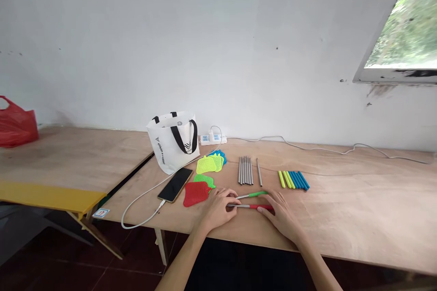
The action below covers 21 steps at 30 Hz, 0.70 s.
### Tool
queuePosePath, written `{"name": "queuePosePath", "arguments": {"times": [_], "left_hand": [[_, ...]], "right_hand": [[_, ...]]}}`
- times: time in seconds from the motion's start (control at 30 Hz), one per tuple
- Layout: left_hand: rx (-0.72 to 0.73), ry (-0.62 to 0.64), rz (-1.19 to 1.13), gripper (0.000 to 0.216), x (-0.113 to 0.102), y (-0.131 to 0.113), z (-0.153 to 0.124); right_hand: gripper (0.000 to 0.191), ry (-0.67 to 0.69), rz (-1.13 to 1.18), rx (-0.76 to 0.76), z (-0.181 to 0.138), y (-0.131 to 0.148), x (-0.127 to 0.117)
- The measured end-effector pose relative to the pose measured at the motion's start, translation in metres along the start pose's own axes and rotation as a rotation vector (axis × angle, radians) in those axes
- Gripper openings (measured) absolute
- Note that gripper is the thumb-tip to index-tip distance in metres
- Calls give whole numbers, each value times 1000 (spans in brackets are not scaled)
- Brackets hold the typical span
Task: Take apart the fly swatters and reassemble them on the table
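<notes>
A metal rod with a red handle (pixel 254 207) lies on the wooden table (pixel 358 218) near its front edge. My left hand (pixel 218 208) rests at the rod's metal end, fingers curled around it. Over the red handle end lies my right hand (pixel 282 214), its fingers laid along the handle and touching it. Just behind sits a second rod with a green handle (pixel 253 195). A red mesh swatter head (pixel 195 193) lies left of my left hand, with a green one (pixel 204 180) behind it.
Behind are several bare metal rods (pixel 246 170), a row of yellow and blue handles (pixel 294 179), yellow and blue swatter heads (pixel 211 162), a phone (pixel 175 184) on a white cable, a white tote bag (pixel 173 140), a power strip (pixel 212 138). A red plastic bag (pixel 15 123) sits far left.
</notes>
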<state>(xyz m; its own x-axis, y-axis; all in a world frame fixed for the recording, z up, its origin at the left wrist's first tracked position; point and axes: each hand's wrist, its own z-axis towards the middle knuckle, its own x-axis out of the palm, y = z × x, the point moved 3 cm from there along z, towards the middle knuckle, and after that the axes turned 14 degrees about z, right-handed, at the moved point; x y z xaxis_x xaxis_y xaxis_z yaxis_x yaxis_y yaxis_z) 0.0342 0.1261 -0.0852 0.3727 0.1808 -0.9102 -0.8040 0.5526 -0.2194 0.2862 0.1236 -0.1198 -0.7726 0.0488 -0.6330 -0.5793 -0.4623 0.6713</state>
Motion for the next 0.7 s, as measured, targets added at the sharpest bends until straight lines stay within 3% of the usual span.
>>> {"name": "queuePosePath", "arguments": {"times": [0.3,0.47,0.6,0.7], "left_hand": [[-66,18,-56,15,0,6,4],[-126,82,-65,19,-34,18,-1],[-290,82,-31,23,-69,45,-13],[-441,150,125,29,-80,69,-25]], "right_hand": [[26,38,-1,-13,-1,-16,-8],[25,62,44,-12,2,-13,-11],[27,50,104,-6,0,-10,-21],[26,20,84,-8,-2,-9,-26]]}}
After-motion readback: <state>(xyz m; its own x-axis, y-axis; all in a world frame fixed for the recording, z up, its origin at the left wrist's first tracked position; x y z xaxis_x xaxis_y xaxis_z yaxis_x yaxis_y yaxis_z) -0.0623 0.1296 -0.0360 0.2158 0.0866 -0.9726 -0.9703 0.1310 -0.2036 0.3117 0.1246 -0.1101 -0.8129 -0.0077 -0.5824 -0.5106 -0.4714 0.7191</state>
